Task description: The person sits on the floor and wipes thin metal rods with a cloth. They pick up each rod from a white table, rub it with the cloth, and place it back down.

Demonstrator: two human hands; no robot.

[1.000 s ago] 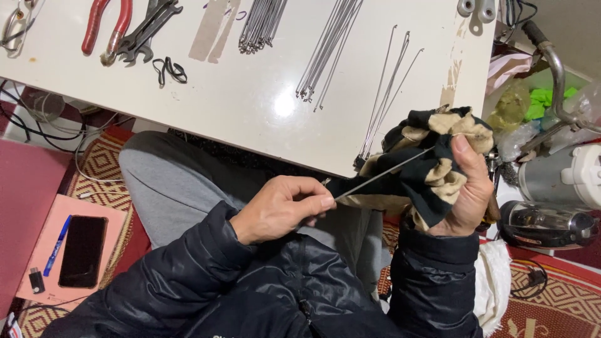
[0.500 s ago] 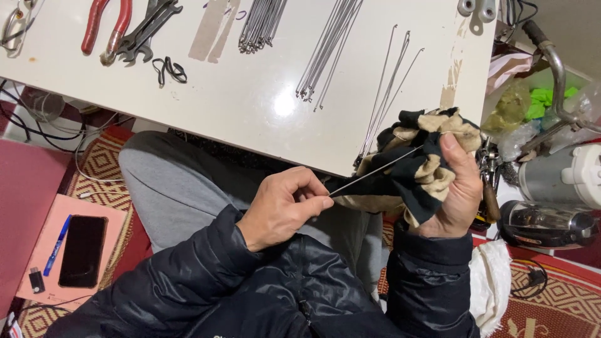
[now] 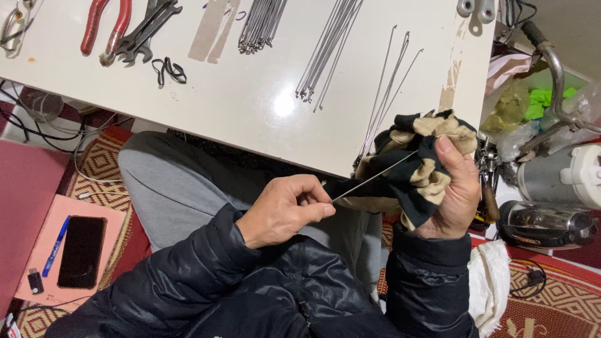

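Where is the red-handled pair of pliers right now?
In the head view, the red-handled pliers lie at the top-left on the white table, beside dark metal wrenches.

On the white table point(image 3: 250, 106), red-handled pliers point(image 3: 103, 28) lay at ten o'clock, a bundle of thin metal spokes point(image 3: 332, 47) at twelve. Below the table's near edge, the left hand point(image 3: 285, 209) sat at the centre, the right hand point(image 3: 454, 191) at three o'clock, a single thin metal spoke point(image 3: 369, 181) between them. A black phone point(image 3: 81, 250) lay on the floor at eight o'clock.
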